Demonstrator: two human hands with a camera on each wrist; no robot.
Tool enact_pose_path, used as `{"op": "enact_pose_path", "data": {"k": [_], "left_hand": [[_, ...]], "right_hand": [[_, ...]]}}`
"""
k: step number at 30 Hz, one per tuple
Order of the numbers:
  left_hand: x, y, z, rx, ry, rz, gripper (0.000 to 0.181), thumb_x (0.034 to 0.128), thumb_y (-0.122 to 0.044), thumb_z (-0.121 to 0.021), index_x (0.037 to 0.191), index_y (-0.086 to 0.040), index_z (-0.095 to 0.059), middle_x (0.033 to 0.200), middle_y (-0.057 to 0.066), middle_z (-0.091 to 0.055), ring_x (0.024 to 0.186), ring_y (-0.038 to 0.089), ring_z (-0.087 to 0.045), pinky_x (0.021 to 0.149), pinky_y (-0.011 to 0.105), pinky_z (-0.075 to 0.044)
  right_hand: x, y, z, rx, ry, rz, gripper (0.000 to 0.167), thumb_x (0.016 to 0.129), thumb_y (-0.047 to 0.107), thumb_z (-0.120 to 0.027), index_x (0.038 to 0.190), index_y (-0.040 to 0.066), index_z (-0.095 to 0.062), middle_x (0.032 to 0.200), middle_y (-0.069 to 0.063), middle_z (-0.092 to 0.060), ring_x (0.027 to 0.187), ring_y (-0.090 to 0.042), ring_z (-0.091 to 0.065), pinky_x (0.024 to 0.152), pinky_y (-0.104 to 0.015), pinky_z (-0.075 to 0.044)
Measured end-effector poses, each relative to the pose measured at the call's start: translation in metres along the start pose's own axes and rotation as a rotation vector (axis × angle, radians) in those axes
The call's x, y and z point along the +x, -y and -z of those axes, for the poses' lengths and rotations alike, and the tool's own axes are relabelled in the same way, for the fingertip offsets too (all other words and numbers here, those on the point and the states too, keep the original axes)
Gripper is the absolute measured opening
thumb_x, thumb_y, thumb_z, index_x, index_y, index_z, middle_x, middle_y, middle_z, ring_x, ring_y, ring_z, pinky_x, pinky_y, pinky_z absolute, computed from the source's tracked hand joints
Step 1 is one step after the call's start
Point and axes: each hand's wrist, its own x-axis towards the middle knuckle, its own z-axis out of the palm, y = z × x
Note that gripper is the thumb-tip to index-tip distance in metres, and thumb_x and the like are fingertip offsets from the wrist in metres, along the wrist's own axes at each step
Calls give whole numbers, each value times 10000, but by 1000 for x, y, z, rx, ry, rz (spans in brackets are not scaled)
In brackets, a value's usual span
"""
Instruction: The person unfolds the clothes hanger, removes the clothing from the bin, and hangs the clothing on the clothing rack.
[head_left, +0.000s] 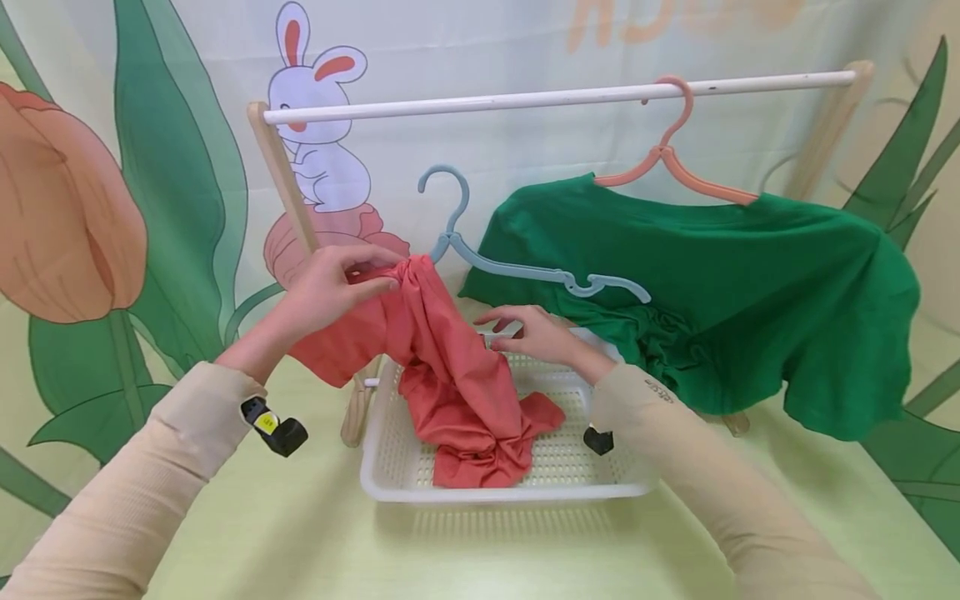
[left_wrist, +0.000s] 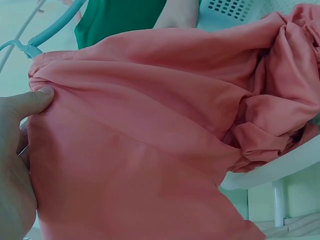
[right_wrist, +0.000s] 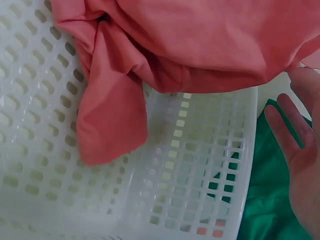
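Note:
A coral-red garment (head_left: 465, 375) hangs from my left hand (head_left: 330, 292), which pinches its gathered upper edge between thumb and fingers. In the left wrist view, the thumb presses on the cloth (left_wrist: 130, 135). A light-blue hanger (head_left: 517, 268) stands at that edge, its left arm hidden by the garment and its right arm bare. Beside the garment, my right hand (head_left: 543, 335) has loosely bent fingers with a gap between thumb and forefinger. The right wrist view shows a fingertip of the right hand (right_wrist: 305, 165) at the cloth's edge; whether it touches is unclear.
The garment's lower folds lie in a white perforated basket (head_left: 517, 494) on a pale green table (head_left: 315, 533). Behind it stands a rack with a white rail (head_left: 480, 103) and wooden posts. A green T-shirt (head_left: 697, 275) hangs there on a pink hanger (head_left: 678, 167).

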Motion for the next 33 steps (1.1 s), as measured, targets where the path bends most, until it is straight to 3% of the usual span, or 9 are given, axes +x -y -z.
{"op": "enact_pose_path", "data": {"k": [5,10,13,18,25,28,33], "left_hand": [[-2,2,2,-1,-1,-5,308,904,-180,-725,1211,-191,-708,1082,-2,-726,884,96,-676,761,148,-548],[-5,8,5,-27,-16,22,287,907,-175,-719,1194,-192,-710,1075,2,-718,885,103,-667,760,154,-550],[-7,14,7,-33,-35,36,287,909,-173,-717,1195,-189,-709,1102,15,-715,889,86,-661,762,141,-545],[-8,23,9,-29,-64,46,293,907,-166,-719,1200,-173,-711,1093,39,-724,832,100,-644,713,150,-548],[-6,29,9,-32,-79,53,285,906,-152,-716,1192,-150,-716,1063,89,-730,785,139,-629,659,161,-542],[-5,30,9,-28,-76,56,288,905,-155,-719,1192,-147,-716,1048,97,-732,769,145,-622,640,166,-534],[-5,31,8,-10,-64,63,292,903,-168,-723,1195,-160,-713,1031,65,-732,766,155,-620,634,179,-532]], "right_hand": [[-1,-3,-4,14,16,5,270,915,140,-704,1184,121,-698,1193,-68,-704,1065,-216,-653,873,-353,-598],[-12,0,3,-15,-65,-8,65,883,151,-745,946,143,-730,1144,-55,-712,1072,-202,-639,849,-343,-602],[-23,5,11,-10,-103,-5,52,876,154,-753,887,157,-702,1177,-45,-691,1098,-198,-623,838,-365,-600],[-41,18,25,-6,-117,56,65,879,171,-750,858,177,-689,1181,-27,-667,1098,-179,-602,800,-382,-596],[-60,36,37,-23,-132,157,99,865,107,-747,855,180,-681,1124,-25,-682,1007,-133,-603,689,-276,-561],[-67,44,42,-20,-108,190,132,863,64,-724,844,175,-655,1087,-16,-697,957,-116,-604,634,-254,-521],[-76,55,49,-34,-18,215,92,870,52,-685,881,133,-643,875,20,-673,769,-104,-573,562,-236,-467]]}}
